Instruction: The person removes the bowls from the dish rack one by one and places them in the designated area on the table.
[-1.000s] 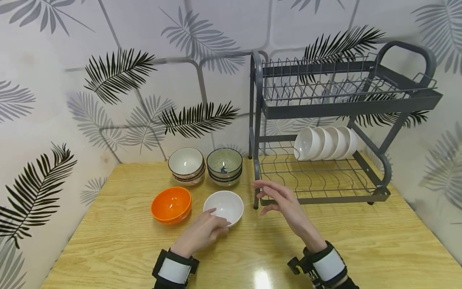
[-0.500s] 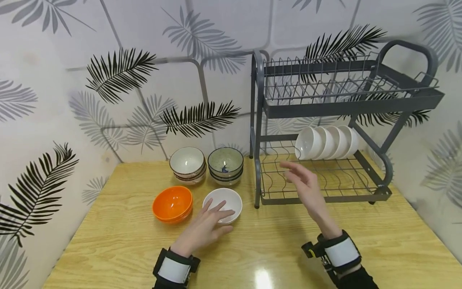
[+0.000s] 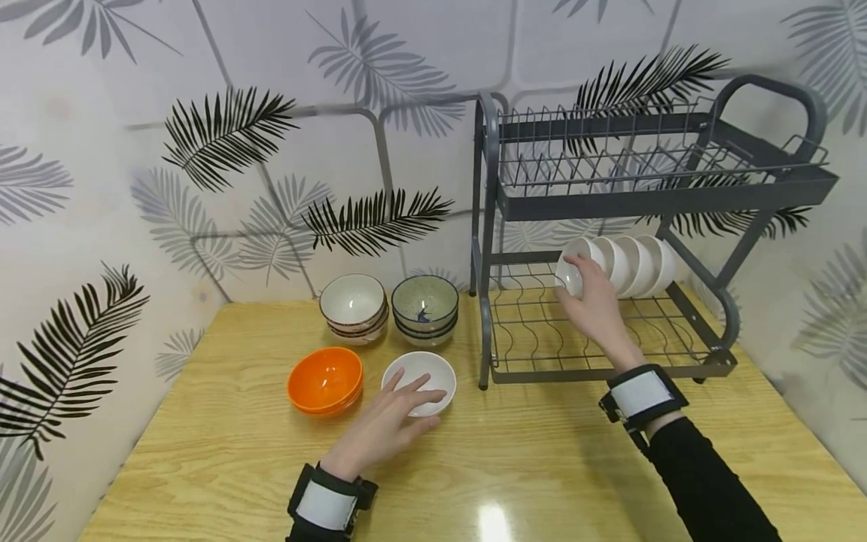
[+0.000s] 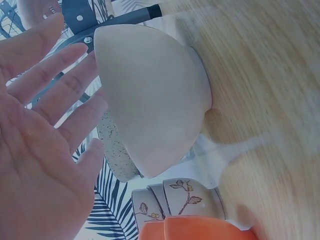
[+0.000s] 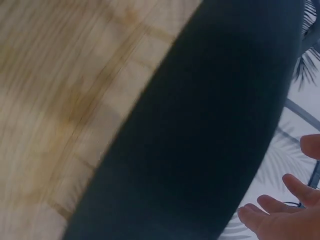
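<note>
My left hand (image 3: 382, 433) hovers with spread fingers over a white bowl (image 3: 436, 366) on the table. In the left wrist view the fingers of that hand (image 4: 45, 135) lie straight beside the bowl's outer side (image 4: 150, 100). My right hand (image 3: 599, 312) reaches into the lower tier of a dark grey dish rack (image 3: 542, 376). Its fingertips overlap the leftmost white bowl (image 3: 569, 278) of a tilted row standing there. The right wrist view shows the fingers of this hand (image 5: 285, 220) parted, with a wide dark bar beside them.
Two nested orange bowls (image 3: 325, 380) sit left of the white bowl. Behind them stand a stack of cream bowls (image 3: 352, 301) and a stack of speckled green bowls (image 3: 425, 302). The rack's upper tier (image 3: 650, 169) overhangs the white row.
My right hand has moved right and up from beside the rack to the leftmost white bowl in it. The left hand's fingers have lifted off the table bowl and spread.
</note>
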Demonstrator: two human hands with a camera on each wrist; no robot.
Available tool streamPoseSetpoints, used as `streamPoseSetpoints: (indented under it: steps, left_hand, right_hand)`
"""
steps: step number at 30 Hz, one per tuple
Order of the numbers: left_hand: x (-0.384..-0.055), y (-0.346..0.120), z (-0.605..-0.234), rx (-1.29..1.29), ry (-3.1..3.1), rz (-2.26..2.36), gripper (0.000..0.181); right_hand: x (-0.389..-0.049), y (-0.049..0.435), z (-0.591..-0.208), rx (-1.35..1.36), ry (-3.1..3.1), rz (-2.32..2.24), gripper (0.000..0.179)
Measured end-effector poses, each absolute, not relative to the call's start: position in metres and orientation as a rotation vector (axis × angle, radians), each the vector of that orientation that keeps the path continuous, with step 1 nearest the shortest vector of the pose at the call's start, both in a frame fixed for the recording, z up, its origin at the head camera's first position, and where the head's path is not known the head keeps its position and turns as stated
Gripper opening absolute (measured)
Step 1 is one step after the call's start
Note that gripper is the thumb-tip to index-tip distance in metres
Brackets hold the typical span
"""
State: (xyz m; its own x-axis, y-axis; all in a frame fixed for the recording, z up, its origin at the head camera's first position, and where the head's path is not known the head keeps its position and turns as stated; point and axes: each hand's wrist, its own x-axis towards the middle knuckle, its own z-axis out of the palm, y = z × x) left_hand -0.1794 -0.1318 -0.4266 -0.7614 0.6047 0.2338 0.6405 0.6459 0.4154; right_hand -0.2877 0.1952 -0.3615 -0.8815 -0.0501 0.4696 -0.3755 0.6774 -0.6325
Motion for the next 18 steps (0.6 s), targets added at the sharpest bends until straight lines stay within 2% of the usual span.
streamPoseSetpoints:
  steps: [18]
  left_hand:
    - [-0.177,-0.132,-0.423,-1.054,-2.809,-0.769,0.037]
  right_hand:
    - [-0.335,0.202,-0.357,0.352,-2.695,0.693,0.059]
